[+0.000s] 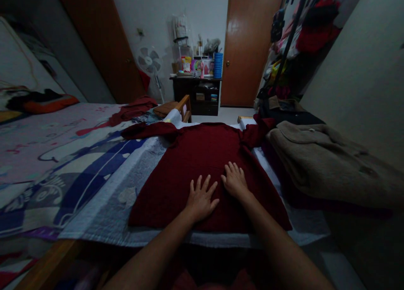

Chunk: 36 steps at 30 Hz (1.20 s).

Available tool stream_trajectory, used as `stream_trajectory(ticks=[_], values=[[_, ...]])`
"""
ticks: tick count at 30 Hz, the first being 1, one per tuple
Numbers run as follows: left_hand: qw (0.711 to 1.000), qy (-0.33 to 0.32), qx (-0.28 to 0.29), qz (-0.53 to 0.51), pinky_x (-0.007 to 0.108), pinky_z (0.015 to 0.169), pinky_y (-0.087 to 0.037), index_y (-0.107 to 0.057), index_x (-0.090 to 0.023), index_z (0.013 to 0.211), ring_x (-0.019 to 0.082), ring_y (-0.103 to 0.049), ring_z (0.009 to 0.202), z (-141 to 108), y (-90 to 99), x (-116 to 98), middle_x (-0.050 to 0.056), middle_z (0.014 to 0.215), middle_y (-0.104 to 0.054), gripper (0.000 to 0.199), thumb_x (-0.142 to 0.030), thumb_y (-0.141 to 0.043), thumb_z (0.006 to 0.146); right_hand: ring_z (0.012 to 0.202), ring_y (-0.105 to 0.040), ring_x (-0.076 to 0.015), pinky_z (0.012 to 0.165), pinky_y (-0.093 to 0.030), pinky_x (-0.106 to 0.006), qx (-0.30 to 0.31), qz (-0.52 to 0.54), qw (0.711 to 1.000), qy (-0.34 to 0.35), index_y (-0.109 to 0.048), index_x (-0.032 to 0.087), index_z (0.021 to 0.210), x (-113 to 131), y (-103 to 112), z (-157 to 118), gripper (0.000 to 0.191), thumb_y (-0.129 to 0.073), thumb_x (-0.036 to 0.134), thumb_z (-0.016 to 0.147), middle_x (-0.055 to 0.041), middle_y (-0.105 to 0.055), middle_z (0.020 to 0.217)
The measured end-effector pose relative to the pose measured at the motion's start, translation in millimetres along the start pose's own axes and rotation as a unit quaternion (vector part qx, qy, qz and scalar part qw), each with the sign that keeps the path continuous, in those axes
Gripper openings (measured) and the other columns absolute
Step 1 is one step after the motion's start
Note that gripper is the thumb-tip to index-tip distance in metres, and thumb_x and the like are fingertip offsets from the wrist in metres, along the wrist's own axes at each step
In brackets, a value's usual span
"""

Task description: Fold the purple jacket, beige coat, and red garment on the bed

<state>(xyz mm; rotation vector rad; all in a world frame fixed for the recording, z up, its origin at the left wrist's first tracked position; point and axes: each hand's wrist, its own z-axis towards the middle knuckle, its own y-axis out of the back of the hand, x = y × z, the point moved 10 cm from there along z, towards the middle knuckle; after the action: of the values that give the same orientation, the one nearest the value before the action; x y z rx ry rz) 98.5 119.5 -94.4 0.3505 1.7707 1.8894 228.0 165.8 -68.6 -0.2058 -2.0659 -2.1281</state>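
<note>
A dark red long-sleeved garment (202, 151) lies spread out on a light blue quilted cloth (126, 222), its hem nearest me and its sleeves at the far side. My left hand (201, 200) rests flat on the lower middle of the garment with the fingers spread. Slightly farther off and to the right, my right hand (234, 180) lies palm down on the same fabric, fingers somewhat apart. Neither hand holds anything, and the two do not touch.
Folded grey-brown clothing (325, 159) is piled at the right. To the left is a bed with a patterned blanket (63, 147) and crumpled clothes (135, 109). A fan (150, 60) and a dark shelf (195, 96) stand at the back.
</note>
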Motion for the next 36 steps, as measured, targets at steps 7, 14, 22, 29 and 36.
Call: stream_trajectory(ticks=[7,14,22,29,36], values=[[1.000,0.010,0.014,-0.011,0.067,0.113,-0.009,-0.034,-0.034,0.149,0.041,-0.012,0.146,-3,0.5,1,0.007,0.161,-0.020,0.067,-0.060,-0.045,0.089,0.144,-0.024,-0.0288,0.114,-0.020,-0.048,0.026,0.006,1.000,-0.003,-0.041,0.018,0.146,-6,-16,36,0.059,-0.037,0.051,0.097,-0.0130,-0.031,0.156],[0.999,0.025,0.043,-0.017,0.057,0.113,-0.024,-0.027,-0.031,0.152,0.033,-0.027,0.142,26,15.8,11,0.007,0.157,-0.031,0.071,-0.065,-0.036,0.090,0.146,-0.019,-0.0274,0.115,-0.013,-0.047,-0.012,-0.047,0.996,-0.079,-0.035,0.020,0.150,-42,-17,36,0.063,-0.031,0.054,0.097,-0.0113,-0.025,0.159],[0.994,0.100,0.035,0.011,0.049,0.118,-0.018,-0.032,-0.024,0.151,0.027,-0.022,0.146,79,4.0,69,0.008,0.158,-0.029,0.073,-0.067,-0.023,0.093,0.145,-0.020,-0.0283,0.114,-0.014,-0.047,-0.025,-0.054,0.994,-0.087,-0.036,0.021,0.149,-42,-21,38,0.063,-0.032,0.054,0.096,-0.0100,-0.027,0.158],[0.942,0.332,0.046,0.007,0.060,0.112,-0.019,-0.037,-0.029,0.149,0.041,-0.018,0.145,78,16.1,164,0.013,0.159,-0.025,0.076,-0.072,-0.024,0.088,0.145,-0.022,-0.0276,0.114,-0.014,-0.046,-0.034,-0.053,0.994,-0.090,-0.037,0.022,0.149,-45,-20,39,0.063,-0.034,0.055,0.095,-0.0091,-0.029,0.158],[0.914,0.406,-0.006,0.023,0.069,0.108,-0.016,-0.038,-0.025,0.148,0.048,-0.018,0.143,73,23.3,184,0.019,0.158,-0.025,0.080,-0.072,-0.032,0.084,0.145,-0.019,-0.0276,0.114,-0.013,-0.047,-0.014,-0.046,0.994,-0.095,-0.036,0.022,0.150,-43,-19,38,0.063,-0.034,0.054,0.095,-0.0096,-0.026,0.159]])
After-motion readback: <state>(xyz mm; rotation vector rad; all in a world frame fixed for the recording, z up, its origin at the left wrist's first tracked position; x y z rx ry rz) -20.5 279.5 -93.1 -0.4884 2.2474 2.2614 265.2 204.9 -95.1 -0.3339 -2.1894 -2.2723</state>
